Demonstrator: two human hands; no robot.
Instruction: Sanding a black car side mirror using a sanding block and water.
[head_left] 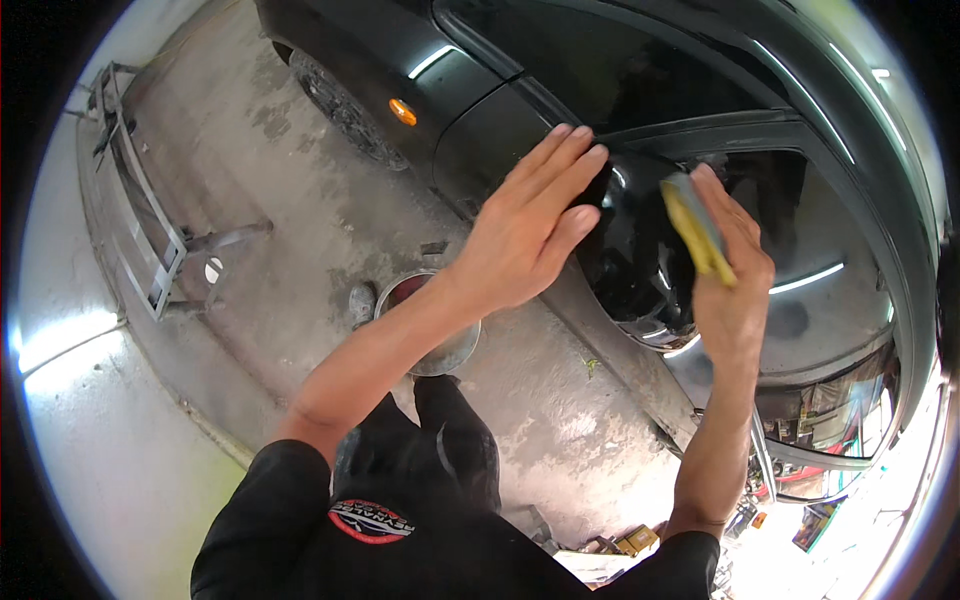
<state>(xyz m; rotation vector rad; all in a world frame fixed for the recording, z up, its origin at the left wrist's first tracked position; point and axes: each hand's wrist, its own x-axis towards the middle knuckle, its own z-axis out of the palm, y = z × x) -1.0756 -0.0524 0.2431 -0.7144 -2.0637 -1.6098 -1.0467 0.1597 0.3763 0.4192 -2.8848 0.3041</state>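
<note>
A black car side mirror (635,285) sticks out from the door of a black car (490,135). My left hand (530,220) reaches over to it with fingers stretched flat; the fingertips are at the mirror's edge, though whether they press on it I cannot tell. On the mirror's other side, my right hand (735,245) grips a sponge (698,228), yellow on one face and grey on the other. The sponge is slightly blurred and close to the mirror housing. My fingers on its far side are partly hidden.
A round metal bucket (455,350) stands on the concrete floor (540,400) by my legs. A metal frame (165,260) is by the left wall. The front wheel (345,110) is at the upper left, with boxes (637,541) and clutter at the lower right.
</note>
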